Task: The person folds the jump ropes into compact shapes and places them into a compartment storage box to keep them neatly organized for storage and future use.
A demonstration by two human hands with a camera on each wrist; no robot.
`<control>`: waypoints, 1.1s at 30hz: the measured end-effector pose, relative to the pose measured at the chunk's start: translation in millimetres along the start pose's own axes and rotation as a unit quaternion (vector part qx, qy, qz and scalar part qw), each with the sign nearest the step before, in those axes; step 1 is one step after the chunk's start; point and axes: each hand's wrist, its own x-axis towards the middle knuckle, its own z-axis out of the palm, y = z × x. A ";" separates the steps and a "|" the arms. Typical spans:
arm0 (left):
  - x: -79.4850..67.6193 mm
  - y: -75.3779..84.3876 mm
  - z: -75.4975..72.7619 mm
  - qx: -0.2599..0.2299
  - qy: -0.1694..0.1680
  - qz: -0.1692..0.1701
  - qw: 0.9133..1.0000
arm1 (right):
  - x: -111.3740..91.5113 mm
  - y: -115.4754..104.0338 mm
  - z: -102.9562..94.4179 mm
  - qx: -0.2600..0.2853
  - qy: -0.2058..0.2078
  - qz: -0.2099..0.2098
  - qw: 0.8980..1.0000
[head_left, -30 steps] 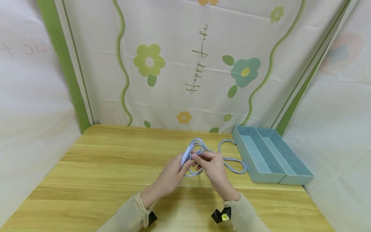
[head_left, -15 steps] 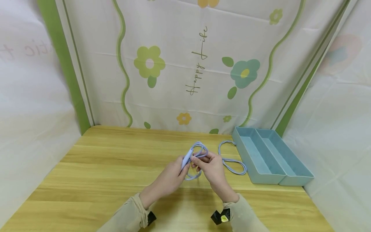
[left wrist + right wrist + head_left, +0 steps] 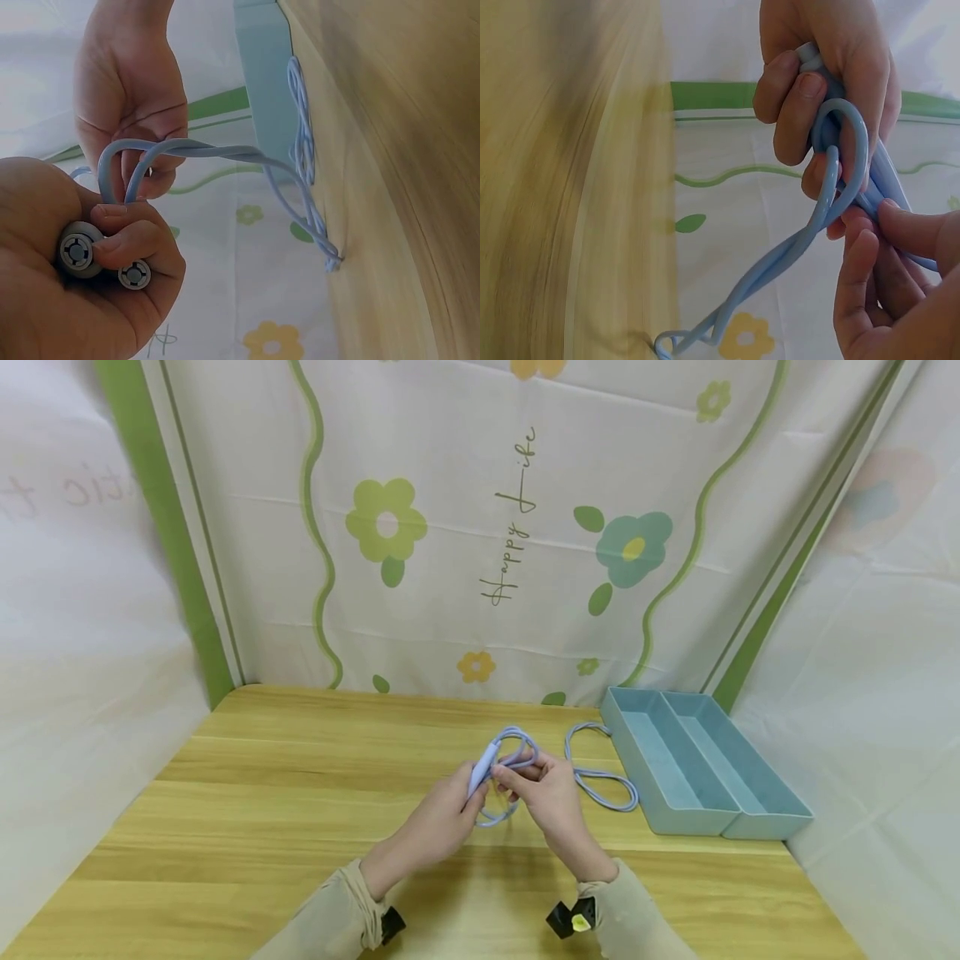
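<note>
A light-blue jump rope is in both hands above the table. My left hand [image 3: 438, 814] grips its handles together; one handle [image 3: 482, 767] shows in the head view, and two round handle ends [image 3: 77, 252] stick out of the fist in the left wrist view. With thumb and fingers my right hand [image 3: 551, 793] pinches the cord beside the handles, best seen in the right wrist view [image 3: 907, 281]. A cord loop [image 3: 517, 731] stands above the fingers. More cord [image 3: 607, 774] lies in loops on the table, right of the hands.
Two light-blue trays [image 3: 693, 824] stand side by side at the table's right, near the loose cord. A white curtain [image 3: 450, 435] printed with flowers rises along the table's back edge, and further white sheeting [image 3: 90, 693] hangs at both sides.
The cord loop above the hands has shifted slightly right and rounded out. Both hands keep their hold on the jump rope and have hardly moved.
</note>
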 end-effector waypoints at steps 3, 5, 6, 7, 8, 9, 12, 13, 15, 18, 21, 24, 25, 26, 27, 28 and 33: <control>-0.3 1.6 -1.9 -0.009 -0.002 -0.007 1.000 | 0.9 0.3 -0.2 -0.018 0.002 -0.006 1.000; 0.1 1.3 -2.9 -0.021 -0.006 -0.012 1.000 | 1.0 1.5 -0.9 -0.036 0.003 -0.009 0.999; 0.4 0.5 -3.7 -0.027 -0.009 -0.015 0.999 | 1.2 2.3 -1.3 -0.046 0.003 -0.011 0.999; 0.8 -0.5 -4.3 -0.032 -0.010 -0.015 0.999 | 1.5 3.3 -1.8 -0.058 0.004 -0.013 0.998; 1.2 -1.6 -5.3 -0.035 -0.013 -0.015 0.999 | 1.8 4.3 -2.5 -0.068 0.003 -0.015 0.998; 1.8 -2.9 -6.5 -0.037 -0.016 -0.013 0.999 | 2.2 5.3 -3.2 -0.077 0.002 -0.019 0.997; 2.9 -6.1 -10.9 -0.039 -0.024 -0.005 0.999 | 3.9 7.9 -5.1 -0.090 -0.005 -0.030 0.995; 3.3 -6.3 -12.4 -0.040 -0.025 -0.002 0.999 | 4.5 8.4 -5.6 -0.090 -0.009 -0.034 0.995; 3.6 -6.1 -15.9 -0.045 -0.025 -0.001 0.999 | 5.4 8.8 -6.7 -0.080 -0.022 -0.038 0.996; 3.8 -4.3 -21.3 -0.050 -0.016 -0.008 0.999 | 7.2 9.1 -8.5 -0.063 -0.046 -0.032 0.996; 4.0 -1.6 -27.4 -0.051 0.006 -0.018 0.999 | 9.2 9.1 -10.3 -0.052 -0.073 -0.022 0.996; 4.2 0.8 -33.1 -0.050 0.032 -0.022 0.998 | 9.9 9.0 -10.9 -0.063 -0.125 -0.017 0.990; 4.3 1.3 -34.6 -0.050 0.039 -0.021 0.998 | 9.5 8.7 -10.6 -0.070 -0.149 -0.017 0.986; 4.3 1.6 -35.9 -0.048 0.044 -0.020 0.998 | 8.7 8.7 -10.3 -0.082 -0.173 -0.019 0.981; 4.3 2.0 -37.1 -0.047 0.048 -0.019 0.998 | 7.9 8.7 -9.7 -0.095 -0.197 -0.025 0.976; 4.2 2.4 -38.0 -0.048 0.050 -0.021 0.997 | 7.1 8.8 -9.0 -0.109 -0.217 -0.033 0.969; 4.4 3.9 -40.8 -0.048 0.056 -0.028 0.997 | 5.8 12.4 -7.8 -0.156 -0.277 -0.109 0.942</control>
